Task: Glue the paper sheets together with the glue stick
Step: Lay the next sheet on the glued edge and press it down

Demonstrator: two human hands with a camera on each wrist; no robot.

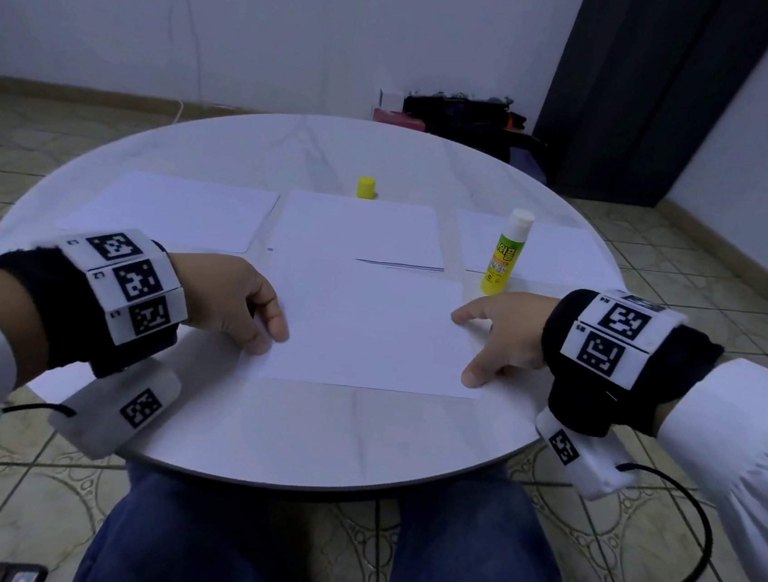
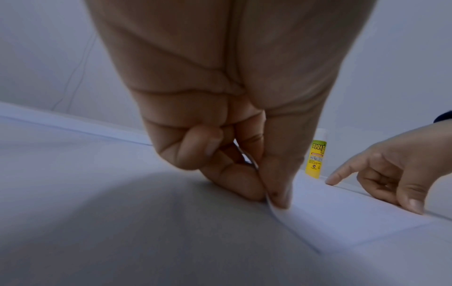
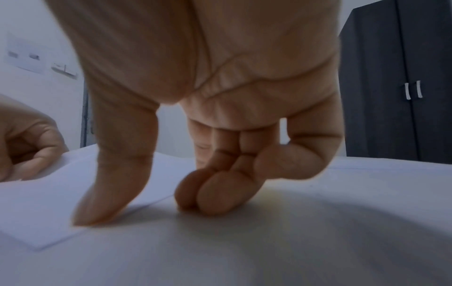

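At six o'clock on the table (image 1: 263,425), the sheet (image 1: 368,332) could skew or crease if the left hand (image 1: 234,298), pinching its nine o'clock edge, tugs against the right hand (image 1: 500,336), open with thumb pressing the three o'clock edge, while the uncapped glue stick (image 1: 507,251) stands at one o'clock.

Head view: high, looking down across the round white table (image 1: 357,439). Wrist views: low, close behind fingers, sharing the near white paper sheet (image 1: 368,332).
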